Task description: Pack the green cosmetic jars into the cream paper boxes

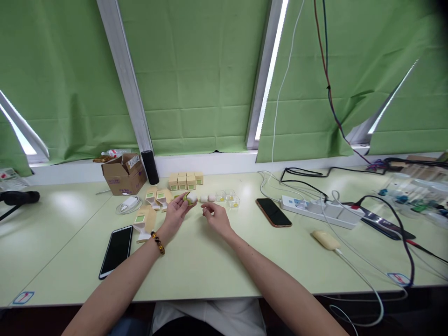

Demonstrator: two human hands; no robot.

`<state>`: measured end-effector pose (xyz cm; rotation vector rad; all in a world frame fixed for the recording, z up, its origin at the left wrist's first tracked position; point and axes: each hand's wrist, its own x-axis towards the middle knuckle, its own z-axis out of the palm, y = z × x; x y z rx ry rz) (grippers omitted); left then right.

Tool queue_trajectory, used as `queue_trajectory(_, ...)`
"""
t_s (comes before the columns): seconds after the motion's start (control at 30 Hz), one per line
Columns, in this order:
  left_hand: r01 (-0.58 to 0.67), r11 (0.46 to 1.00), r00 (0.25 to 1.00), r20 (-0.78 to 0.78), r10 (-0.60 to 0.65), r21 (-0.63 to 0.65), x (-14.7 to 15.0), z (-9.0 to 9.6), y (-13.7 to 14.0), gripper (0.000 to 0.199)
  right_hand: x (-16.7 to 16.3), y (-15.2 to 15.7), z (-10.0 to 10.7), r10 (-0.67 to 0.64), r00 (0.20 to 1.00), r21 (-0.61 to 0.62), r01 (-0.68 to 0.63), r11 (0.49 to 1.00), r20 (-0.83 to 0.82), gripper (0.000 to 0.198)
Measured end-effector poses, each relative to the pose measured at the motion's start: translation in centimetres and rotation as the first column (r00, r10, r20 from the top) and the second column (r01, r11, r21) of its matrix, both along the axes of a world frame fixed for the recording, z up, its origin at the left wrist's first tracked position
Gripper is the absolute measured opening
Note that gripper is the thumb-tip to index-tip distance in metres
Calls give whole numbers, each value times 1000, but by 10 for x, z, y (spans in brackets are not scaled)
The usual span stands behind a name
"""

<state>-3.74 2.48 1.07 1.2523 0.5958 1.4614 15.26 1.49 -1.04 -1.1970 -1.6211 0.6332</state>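
Note:
My left hand, wearing a dark beaded bracelet, grips a small white jar with a green band between thumb and fingers. Just to its right, my right hand has its fingers curled together, and nothing shows in them. Beyond the hands stand two small pale cylinders, next to several clear round plastic pieces with yellow marks. Opened small cardboard boxes with green panels lie left of my left hand. A row of closed small boxes stands behind.
A black-screened phone lies near my left forearm, another phone to the right. A white power strip, cables and a cream oval device occupy the right side. A brown carton and a black cylinder stand at the back left.

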Motion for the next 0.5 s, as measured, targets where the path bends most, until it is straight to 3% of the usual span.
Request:
queue_trajectory(0.13, 165, 983, 982, 112, -155, -85, -1, 3, -3, 38, -2, -3, -2, 4, 998, 35, -6, 999, 55, 24)
queue_trajectory(0.5, 225, 940, 962, 210, -173, -256, -1, 5, -5, 34, -7, -14, 5, 38, 998, 140, -44, 989, 46, 32)
